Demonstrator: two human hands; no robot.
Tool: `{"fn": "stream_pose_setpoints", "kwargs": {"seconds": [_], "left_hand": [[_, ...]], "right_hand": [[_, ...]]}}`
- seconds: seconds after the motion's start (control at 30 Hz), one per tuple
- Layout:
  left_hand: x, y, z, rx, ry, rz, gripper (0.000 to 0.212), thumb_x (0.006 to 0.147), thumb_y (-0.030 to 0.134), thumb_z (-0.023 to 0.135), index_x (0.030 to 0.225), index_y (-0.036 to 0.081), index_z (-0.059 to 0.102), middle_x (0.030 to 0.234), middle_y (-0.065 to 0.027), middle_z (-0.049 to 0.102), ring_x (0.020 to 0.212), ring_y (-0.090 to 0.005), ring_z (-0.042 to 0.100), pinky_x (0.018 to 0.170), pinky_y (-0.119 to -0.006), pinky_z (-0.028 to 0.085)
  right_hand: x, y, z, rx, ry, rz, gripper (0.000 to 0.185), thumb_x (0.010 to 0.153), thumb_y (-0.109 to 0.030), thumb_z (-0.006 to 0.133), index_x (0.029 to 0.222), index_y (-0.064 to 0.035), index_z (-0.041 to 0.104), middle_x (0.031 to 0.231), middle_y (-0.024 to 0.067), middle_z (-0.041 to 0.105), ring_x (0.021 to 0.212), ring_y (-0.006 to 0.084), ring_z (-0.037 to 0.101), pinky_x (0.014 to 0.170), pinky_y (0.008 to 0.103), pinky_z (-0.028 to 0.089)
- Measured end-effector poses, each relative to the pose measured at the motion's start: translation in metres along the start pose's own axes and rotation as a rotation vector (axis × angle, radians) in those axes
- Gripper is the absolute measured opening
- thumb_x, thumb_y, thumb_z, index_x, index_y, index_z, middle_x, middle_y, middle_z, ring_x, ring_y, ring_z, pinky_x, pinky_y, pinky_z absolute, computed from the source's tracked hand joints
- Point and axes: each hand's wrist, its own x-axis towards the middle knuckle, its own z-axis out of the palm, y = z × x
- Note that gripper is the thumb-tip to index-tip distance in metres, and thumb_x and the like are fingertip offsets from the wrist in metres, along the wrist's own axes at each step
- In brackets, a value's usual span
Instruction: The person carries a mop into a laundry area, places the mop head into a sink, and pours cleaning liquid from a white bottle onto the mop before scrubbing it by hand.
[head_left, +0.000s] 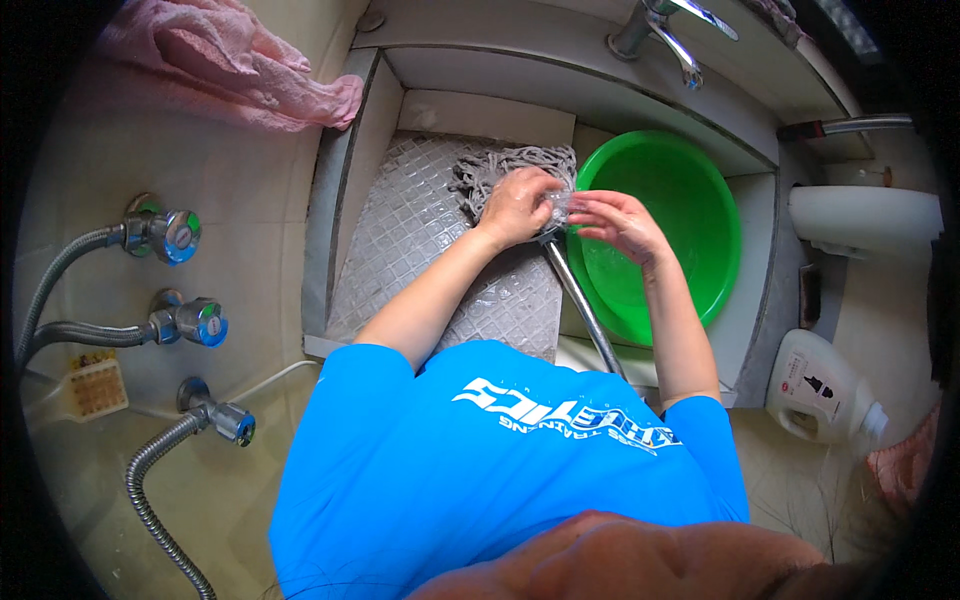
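Note:
A grey string mop head lies on the textured slab of a tiled sink, its metal handle running down towards my body. My left hand rests with bent fingers over the mop's clamp end, at a clear, shiny wet piece, perhaps plastic or water; I cannot tell which. On the right side of that piece my right hand has its fingers partly spread, fingertips close to it. Whether either hand grips it is unclear. Right beside the mop stands a green plastic basin, partly below my right hand.
A chrome faucet juts over the sink's far rim. A pink towel hangs at the upper left. Valves with braided hoses line the left wall. A plastic jug and a white container are at the right.

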Motion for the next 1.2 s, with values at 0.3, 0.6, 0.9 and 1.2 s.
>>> {"fn": "stream_pose_setpoints", "kwargs": {"seconds": [0.3,0.6,0.9,1.2], "left_hand": [[-0.006,0.000,-0.001,0.040,-0.054,-0.116,0.026,0.076,0.028,0.068,0.075,0.004,0.058,0.079,-0.0109,0.058,0.080,-0.0298,0.056,0.071,-0.038,0.047],[-0.011,0.010,0.001,0.077,0.091,-0.006,0.022,0.072,0.010,0.059,0.094,0.007,0.061,0.108,-0.0107,0.061,0.107,-0.0282,0.055,0.089,-0.040,0.042],[-0.023,0.046,-0.012,-0.018,0.026,-0.029,0.015,0.072,0.021,0.066,0.071,0.007,0.058,0.066,-0.0064,0.059,0.061,-0.0265,0.056,0.065,-0.037,0.043],[0.045,-0.005,0.010,0.455,-0.117,-0.193,0.021,0.084,0.016,0.056,0.103,0.009,0.059,0.105,-0.0123,0.058,0.100,-0.0325,0.054,0.079,-0.045,0.047]], "right_hand": [[-0.006,0.160,-0.242,-0.712,1.437,0.238,0.037,0.085,-0.028,0.058,0.111,-0.0030,0.063,0.100,0.0156,0.066,0.083,0.0290,0.063,0.071,0.0398,0.052],[0.012,0.002,0.008,0.230,-0.088,-0.003,0.032,0.094,-0.024,0.049,0.110,0.0010,0.059,0.102,0.0138,0.066,0.094,0.0230,0.064,0.077,0.0311,0.053],[-0.002,0.053,0.069,-0.853,0.411,-0.267,0.092,0.069,-0.020,0.076,0.141,-0.0028,0.021,0.102,0.0150,0.058,0.087,0.0289,0.059,0.076,0.0388,0.050],[-0.003,0.077,0.077,-1.102,0.523,-0.442,0.096,0.067,0.002,0.065,0.143,0.0063,0.007,0.131,0.0298,0.039,0.119,0.0429,0.042,0.102,0.0420,0.035]]}}
